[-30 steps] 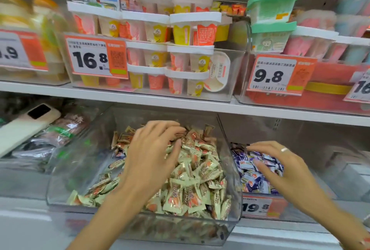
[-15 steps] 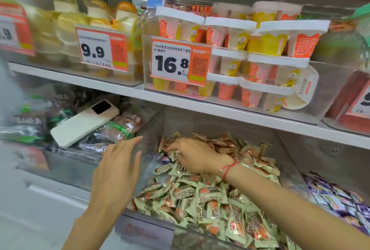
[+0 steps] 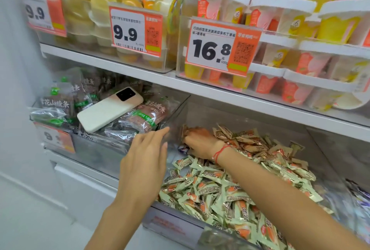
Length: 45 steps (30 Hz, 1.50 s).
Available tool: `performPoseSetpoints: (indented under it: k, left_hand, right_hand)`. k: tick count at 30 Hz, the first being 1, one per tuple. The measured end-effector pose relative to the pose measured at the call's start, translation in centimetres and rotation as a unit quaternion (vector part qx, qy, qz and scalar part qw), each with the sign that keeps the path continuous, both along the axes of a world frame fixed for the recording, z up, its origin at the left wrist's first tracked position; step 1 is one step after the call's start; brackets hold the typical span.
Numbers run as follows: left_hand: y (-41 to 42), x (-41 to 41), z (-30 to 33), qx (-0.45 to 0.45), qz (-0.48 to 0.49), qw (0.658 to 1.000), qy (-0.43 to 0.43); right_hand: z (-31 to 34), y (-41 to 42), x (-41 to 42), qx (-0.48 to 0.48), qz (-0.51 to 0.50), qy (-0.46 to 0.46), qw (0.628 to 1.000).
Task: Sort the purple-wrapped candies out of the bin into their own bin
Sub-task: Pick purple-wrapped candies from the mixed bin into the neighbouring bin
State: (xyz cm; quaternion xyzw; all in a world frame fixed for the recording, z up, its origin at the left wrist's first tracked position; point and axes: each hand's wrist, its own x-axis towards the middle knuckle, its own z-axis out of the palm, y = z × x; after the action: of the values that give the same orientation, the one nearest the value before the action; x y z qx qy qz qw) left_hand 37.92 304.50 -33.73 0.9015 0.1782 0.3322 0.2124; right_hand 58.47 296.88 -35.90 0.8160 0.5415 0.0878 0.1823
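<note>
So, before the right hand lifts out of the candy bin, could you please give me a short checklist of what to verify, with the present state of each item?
1. Purple-wrapped candy located: ok, one shows at the bin's back left corner, just left of the right hand.
2. Right hand's hold on it: cannot tell, the fingers are curled down into the pile and hidden.
3. No green-wrapped candies caught along: cannot tell.
4. Left hand clear of the lift: ok, it holds nothing, fingers straight at the bin's left wall.
5. Purple candies' bin reachable: ok, it sits at the far right edge, only partly in view.
</note>
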Motion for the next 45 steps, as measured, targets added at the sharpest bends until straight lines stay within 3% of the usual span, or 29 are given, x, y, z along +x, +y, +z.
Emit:
performPoseSetpoints:
  k: [6, 10, 14, 18, 20, 22, 25, 28, 36, 40, 43, 45]
  left_hand:
    - [0.0, 0.0, 0.2, 0.005, -0.005, 1.0, -0.003]
    - [0.0, 0.0, 0.2, -0.002, -0.01, 1.0, -0.005]
    - [0.5, 0.3, 0.1, 0.116, -0.006, 0.993, -0.008]
    - [-1.3, 0.1, 1.1, 0.173, -0.058, 0.979, -0.091]
    - [-2.6, 0.7, 1.3, 0.138, -0.125, 0.982, -0.027]
    - [-2.7, 2.8, 0.0, 0.106, -0.156, 0.975, 0.121]
    - [-2.1, 5.8, -1.7, 0.132, -0.217, 0.91, 0.329]
    - [-1.8, 7.1, -1.8, 0.147, -0.225, 0.886, 0.379]
    - [-2.0, 6.5, -1.0, 0.223, -0.157, 0.901, 0.338]
    - [-2.2, 3.8, 0.3, 0.237, -0.095, 0.951, 0.174]
    - [-2.3, 2.2, 1.1, 0.272, -0.129, 0.954, 0.01]
    - [-2.2, 1.7, 0.8, 0.241, -0.145, 0.959, -0.043]
  right_hand:
    - [2.5, -2.9, -2.6, 0.042, 0.039, 0.154, 0.986]
    - [3.8, -7.9, -4.6, 0.08, 0.018, 0.185, 0.979]
    - [4.4, -13.3, -6.6, 0.084, -0.026, 0.223, 0.971]
    - [5.5, -16.0, -7.8, 0.082, -0.057, 0.22, 0.97]
    - [5.7, -16.9, -8.4, 0.059, -0.074, 0.219, 0.971]
    - [5.7, -17.5, -8.9, 0.048, -0.088, 0.221, 0.97]
    - [5.8, -17.6, -9.2, 0.052, -0.092, 0.224, 0.969]
    - [6.1, -17.5, -9.5, 0.062, -0.092, 0.224, 0.968]
    - [6.2, -12.4, -7.7, 0.13, -0.048, 0.176, 0.975]
    - [3.9, -9.3, -6.4, 0.074, -0.046, 0.146, 0.985]
    - [2.7, -7.9, -5.9, 0.018, -0.027, 0.069, 0.997]
    - [2.1, -7.5, -5.4, 0.022, -0.007, 0.035, 0.999]
